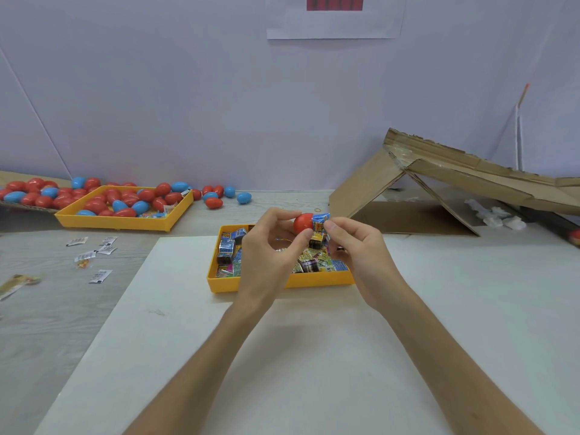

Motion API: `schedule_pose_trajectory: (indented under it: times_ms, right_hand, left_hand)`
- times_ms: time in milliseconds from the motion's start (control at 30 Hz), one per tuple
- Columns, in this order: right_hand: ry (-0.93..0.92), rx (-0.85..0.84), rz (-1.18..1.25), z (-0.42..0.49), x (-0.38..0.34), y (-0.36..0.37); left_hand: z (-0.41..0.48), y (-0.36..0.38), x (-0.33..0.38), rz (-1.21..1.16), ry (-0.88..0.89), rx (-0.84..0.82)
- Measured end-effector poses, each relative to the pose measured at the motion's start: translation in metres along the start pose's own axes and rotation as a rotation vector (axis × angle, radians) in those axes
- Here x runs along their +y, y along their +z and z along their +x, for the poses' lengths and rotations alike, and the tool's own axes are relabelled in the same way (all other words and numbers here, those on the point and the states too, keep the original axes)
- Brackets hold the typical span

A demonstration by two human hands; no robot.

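**A:** What are the hands holding?

**B:** The left hand [270,246] grips a red egg [302,223] between its thumb and curled fingers. The right hand [357,246] pinches a blue packet [320,221] that touches the egg's right side. Both are held in the air between the two hands.

**A:** What lies under them?

**B:** A yellow tray [282,284] full of wrapped packets sits just below. Its near rim crosses under both wrists, and the egg hangs over its far edge.

**A:** Where is there room to move?

**B:** Mostly toward the body, where a white board [282,356] runs wide under both forearms. A cardboard ramp [439,183] stands near the right hand, on its right, with its foot beyond the board's far edge. A second tray [125,223] of red and blue eggs sits well to the left of the left hand. Loose eggs [216,199] lie beyond the left hand. Paper slips [94,249] are scattered to its left, off the board's edge.

**A:** And the surface and the room?

**B:** The board lies on a grey table [47,324]. A pale wall [219,89] closes it off beyond the hands, with a paper sheet [332,26] high on it.
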State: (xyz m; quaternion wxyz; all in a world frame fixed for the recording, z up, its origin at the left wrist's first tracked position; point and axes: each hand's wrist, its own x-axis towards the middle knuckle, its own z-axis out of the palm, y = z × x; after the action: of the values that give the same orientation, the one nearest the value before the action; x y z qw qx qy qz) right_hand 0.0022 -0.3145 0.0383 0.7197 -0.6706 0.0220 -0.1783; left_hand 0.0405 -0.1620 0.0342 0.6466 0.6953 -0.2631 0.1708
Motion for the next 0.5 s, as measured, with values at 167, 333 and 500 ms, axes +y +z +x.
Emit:
schedule_pose_trajectory:
  times_ms: [167, 333, 500]
  right_hand:
    - [-0.009, 0.011, -0.003, -0.0012, -0.0007, 0.0006]
    - [-0.014, 0.022, -0.003, -0.0025, -0.0019, 0.0023]
    - [-0.019, 0.030, -0.027, -0.0040, -0.0036, 0.0031]
  left_hand:
    - [-0.0004, 0.0007, -0.0020, 0.014, 0.007, -0.006]
    - [-0.0007, 0.0005, -0.0020, 0.015, 0.010, -0.008]
    - [-0.0012, 0.0010, -0.0006, 0.023, 0.007, -0.005]
